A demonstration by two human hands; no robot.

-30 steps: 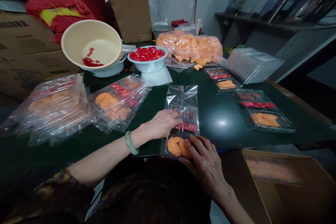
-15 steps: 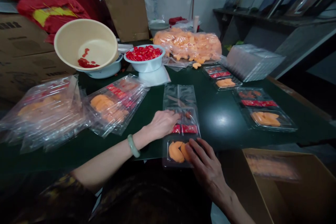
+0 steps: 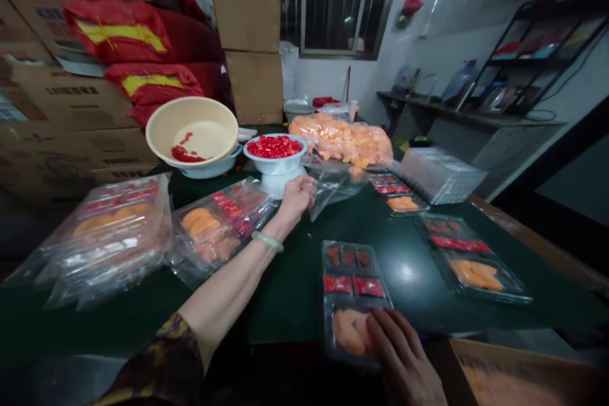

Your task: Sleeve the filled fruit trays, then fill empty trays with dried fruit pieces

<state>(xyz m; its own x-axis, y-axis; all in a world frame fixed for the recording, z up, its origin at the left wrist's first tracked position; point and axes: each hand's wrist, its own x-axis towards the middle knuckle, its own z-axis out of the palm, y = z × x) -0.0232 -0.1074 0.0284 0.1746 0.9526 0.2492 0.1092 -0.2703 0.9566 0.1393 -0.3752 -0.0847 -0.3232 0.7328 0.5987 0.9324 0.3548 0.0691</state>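
Plastic tray of orange slices and red packets is lying on the green table, the right hand resting open on it, while the left hand is pinching a clear bag farther along.

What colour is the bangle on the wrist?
The round bangle is pale green, best seen in the head view.

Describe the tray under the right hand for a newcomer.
On the dark green table, go to the near edge. The clear compartment tray there holds orange pieces and red sachets; unlike the matching tray to its right, it lies under the right hand.
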